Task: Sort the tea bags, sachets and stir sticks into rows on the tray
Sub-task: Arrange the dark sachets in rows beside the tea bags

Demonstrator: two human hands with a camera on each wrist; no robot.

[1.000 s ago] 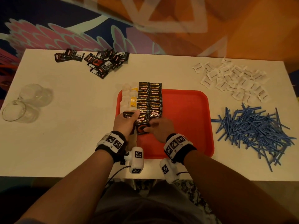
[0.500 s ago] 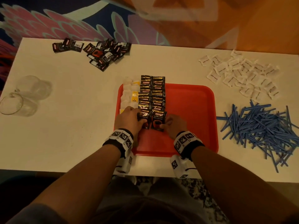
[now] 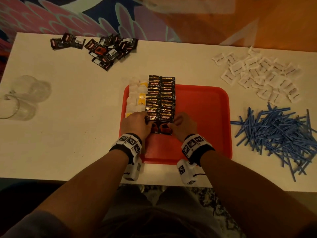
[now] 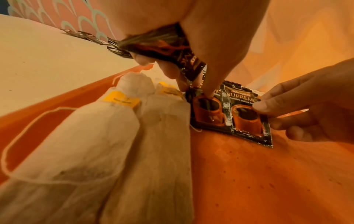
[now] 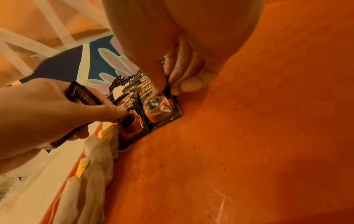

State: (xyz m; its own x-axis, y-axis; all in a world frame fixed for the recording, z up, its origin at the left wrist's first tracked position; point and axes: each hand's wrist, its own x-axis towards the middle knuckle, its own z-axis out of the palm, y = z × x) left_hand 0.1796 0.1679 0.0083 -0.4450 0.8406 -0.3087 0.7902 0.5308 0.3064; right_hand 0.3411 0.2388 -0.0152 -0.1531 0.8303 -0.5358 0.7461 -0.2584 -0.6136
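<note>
A red tray (image 3: 202, 117) holds a column of tea bags (image 3: 135, 95) along its left side, with two columns of black coffee sachets (image 3: 161, 97) beside them. My left hand (image 3: 145, 123) grips a small stack of spare sachets (image 4: 164, 44) in its curled fingers. Its index finger presses the nearest sachet of the left column (image 4: 208, 112). My right hand (image 3: 173, 125) pinches the right edge of the nearest sachet of the right column (image 4: 247, 119), thumb on top. Both sachets lie flat on the tray, side by side.
Loose black sachets (image 3: 106, 48) lie at the back left of the white table. White sachets (image 3: 257, 74) are heaped at the back right, blue stir sticks (image 3: 277, 134) on the right. Clear glasses (image 3: 22, 98) lie at the left edge.
A second sachet now lies at the near end, so both columns end level. Both hands have settled onto these two end sachets, and my head view has shifted.
</note>
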